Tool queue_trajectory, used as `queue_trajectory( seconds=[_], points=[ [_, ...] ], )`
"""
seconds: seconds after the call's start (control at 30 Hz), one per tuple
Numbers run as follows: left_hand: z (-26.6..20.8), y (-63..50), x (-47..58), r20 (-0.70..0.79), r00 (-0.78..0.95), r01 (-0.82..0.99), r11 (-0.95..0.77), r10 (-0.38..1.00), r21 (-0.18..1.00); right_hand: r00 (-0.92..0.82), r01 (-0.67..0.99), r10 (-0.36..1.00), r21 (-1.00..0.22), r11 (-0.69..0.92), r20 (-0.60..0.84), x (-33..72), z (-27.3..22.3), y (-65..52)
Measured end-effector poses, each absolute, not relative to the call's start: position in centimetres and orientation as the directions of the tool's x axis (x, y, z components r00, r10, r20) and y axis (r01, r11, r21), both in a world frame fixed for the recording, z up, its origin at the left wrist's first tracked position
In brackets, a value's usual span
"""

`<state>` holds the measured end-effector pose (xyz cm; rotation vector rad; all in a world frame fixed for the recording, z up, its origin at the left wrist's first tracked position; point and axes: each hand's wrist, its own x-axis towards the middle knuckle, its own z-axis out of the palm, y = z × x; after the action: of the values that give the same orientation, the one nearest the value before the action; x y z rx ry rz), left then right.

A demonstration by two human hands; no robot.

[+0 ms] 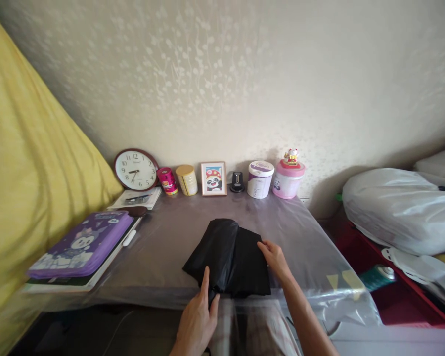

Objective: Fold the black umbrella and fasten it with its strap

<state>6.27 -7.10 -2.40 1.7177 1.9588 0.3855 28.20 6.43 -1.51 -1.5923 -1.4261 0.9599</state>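
Observation:
A black folding umbrella [217, 254] lies on the plastic-covered table [163, 247], near its front edge. Its canopy is collapsed, with loose, flat panels spread to both sides. My left hand [199, 319] grips it at the near end, index finger stretched along the fabric and thumb on the other side; the handle is mostly hidden by this hand. On the right, my right hand [275, 259] pinches the outer edge of a canopy panel between thumb and fingers.
Along the wall stand a clock [136, 169], a picture frame [213, 179], several canisters and a lucky cat figurine [291, 157]. A purple case [83, 244] rests on books at left. Beside the table at right are a red container [404, 309] and a white bag [400, 207].

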Motion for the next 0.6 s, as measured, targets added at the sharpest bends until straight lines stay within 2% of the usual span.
queue_trajectory(
  seconds=[0.1,0.17,0.43,0.6],
  points=[
    [-2.3,-7.0,6.3,-0.192,-0.086,0.831,0.177,0.978,0.528,0.044,0.165,0.993,-0.980,-0.114,-0.108,27.5,-0.3,6.1],
    [-2.4,-6.9,6.2,-0.186,-0.082,0.824,0.171,0.979,0.540,0.014,0.076,0.989,-0.986,-0.150,-0.150,26.6,1.0,6.0],
    [-2.6,-7.0,6.0,-0.186,-0.071,0.799,0.167,0.980,0.578,-0.121,-0.068,0.982,-0.986,-0.151,-0.143,22.8,3.3,7.2],
    [-2.8,-6.9,5.9,-0.204,-0.075,0.791,0.182,0.976,0.583,-0.128,-0.078,0.986,-0.991,-0.113,-0.102,20.6,3.1,8.0]
  ],
)
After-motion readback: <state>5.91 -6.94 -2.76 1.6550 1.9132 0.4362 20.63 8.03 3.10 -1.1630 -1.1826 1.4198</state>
